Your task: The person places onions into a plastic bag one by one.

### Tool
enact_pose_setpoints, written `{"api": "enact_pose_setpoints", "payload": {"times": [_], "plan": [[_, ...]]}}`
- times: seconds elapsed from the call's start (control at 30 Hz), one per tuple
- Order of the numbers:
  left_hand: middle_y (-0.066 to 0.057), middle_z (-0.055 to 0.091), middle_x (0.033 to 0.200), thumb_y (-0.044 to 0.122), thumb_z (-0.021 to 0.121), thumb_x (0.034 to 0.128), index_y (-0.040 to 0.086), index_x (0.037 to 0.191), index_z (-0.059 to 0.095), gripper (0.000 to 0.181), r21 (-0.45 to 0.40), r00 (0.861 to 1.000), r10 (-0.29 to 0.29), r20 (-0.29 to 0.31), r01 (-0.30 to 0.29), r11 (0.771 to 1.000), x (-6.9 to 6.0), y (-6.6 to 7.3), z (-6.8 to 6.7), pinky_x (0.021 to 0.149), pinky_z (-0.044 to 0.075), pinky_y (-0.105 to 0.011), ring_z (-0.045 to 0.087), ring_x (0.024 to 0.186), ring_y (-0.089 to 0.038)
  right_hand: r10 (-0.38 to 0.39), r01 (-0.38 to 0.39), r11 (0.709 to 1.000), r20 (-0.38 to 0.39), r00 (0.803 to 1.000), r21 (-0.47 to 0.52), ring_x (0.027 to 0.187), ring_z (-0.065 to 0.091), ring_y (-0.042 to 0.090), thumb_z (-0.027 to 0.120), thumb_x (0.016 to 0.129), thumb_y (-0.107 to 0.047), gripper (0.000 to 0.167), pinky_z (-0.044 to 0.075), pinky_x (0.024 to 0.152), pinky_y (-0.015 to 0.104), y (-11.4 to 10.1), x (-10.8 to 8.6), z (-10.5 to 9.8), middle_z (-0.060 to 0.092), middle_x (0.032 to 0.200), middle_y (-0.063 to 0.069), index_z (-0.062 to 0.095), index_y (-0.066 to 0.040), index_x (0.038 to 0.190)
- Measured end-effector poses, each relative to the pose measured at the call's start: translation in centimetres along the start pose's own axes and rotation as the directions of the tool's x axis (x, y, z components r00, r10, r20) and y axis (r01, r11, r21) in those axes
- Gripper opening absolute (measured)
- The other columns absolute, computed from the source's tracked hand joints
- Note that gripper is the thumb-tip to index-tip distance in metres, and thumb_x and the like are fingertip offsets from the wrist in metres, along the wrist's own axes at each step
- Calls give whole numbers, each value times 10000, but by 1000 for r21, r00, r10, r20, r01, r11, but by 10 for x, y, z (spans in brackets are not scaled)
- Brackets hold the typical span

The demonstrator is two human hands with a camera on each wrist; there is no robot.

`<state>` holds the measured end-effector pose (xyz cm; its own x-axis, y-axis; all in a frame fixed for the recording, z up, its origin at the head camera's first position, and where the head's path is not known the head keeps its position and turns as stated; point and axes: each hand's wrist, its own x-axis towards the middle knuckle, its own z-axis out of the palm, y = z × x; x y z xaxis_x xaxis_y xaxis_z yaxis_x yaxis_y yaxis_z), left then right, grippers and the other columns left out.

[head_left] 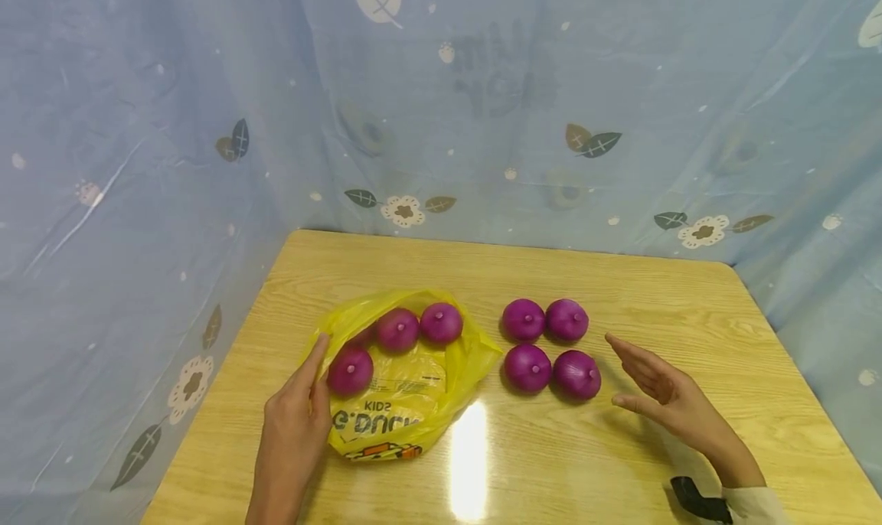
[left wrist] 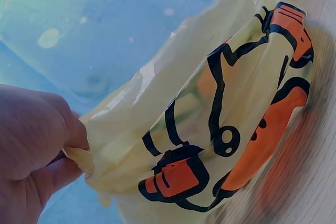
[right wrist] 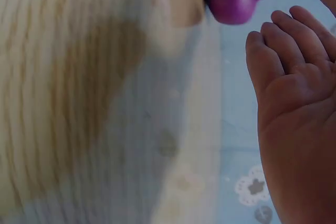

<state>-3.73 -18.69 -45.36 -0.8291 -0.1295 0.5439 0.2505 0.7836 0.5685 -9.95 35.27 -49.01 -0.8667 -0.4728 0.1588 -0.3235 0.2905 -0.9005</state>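
My left hand pinches the left edge of a yellow plastic bag, which lies with its mouth spread. Thumb and fingers clasp the film in the left wrist view, where the bag shows orange and black print. Several round purple onions, shiny with a small nub, sit in the bag, one close to the left fingertips; another behind is partly hidden. Several more onions stand grouped on the table right of the bag. Just right of that group, my right hand hovers, fingers extended, thumb apart, holding nothing.
A light wood table carries everything. Blue curtain with leaf and flower prints rises behind it and along both sides. A dark strap is by the right wrist. Glare brightens the table's front middle.
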Motion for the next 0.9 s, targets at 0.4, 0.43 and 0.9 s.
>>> {"api": "enact_pose_setpoints", "payload": {"times": [0.4,0.43,0.9], "plan": [[-232,715,1297,-200,626,915,78,1544,554,691,2,1000,5,8,-5,1000,1,0,1,512,376,-153,280,533,5,19,-22,999,74,997,45,1533,366,150,771,936,31,833,353,1157,225,12,20,18,316,1700,215,343,-43,1647],[-232,716,1295,-202,625,914,79,1545,553,694,1,1000,6,6,-6,1000,1,0,1,504,359,-141,275,532,7,19,-21,999,74,997,34,1531,372,164,782,931,17,833,355,1156,222,12,22,18,329,1695,214,353,-45,1643],[-232,722,1283,-225,637,890,70,1540,556,718,5,999,35,-23,-35,999,-1,0,1,478,354,-138,260,528,20,58,-58,998,72,996,5,1448,455,17,839,905,-66,804,394,1114,178,11,31,23,418,1652,194,438,-65,1603]]}}
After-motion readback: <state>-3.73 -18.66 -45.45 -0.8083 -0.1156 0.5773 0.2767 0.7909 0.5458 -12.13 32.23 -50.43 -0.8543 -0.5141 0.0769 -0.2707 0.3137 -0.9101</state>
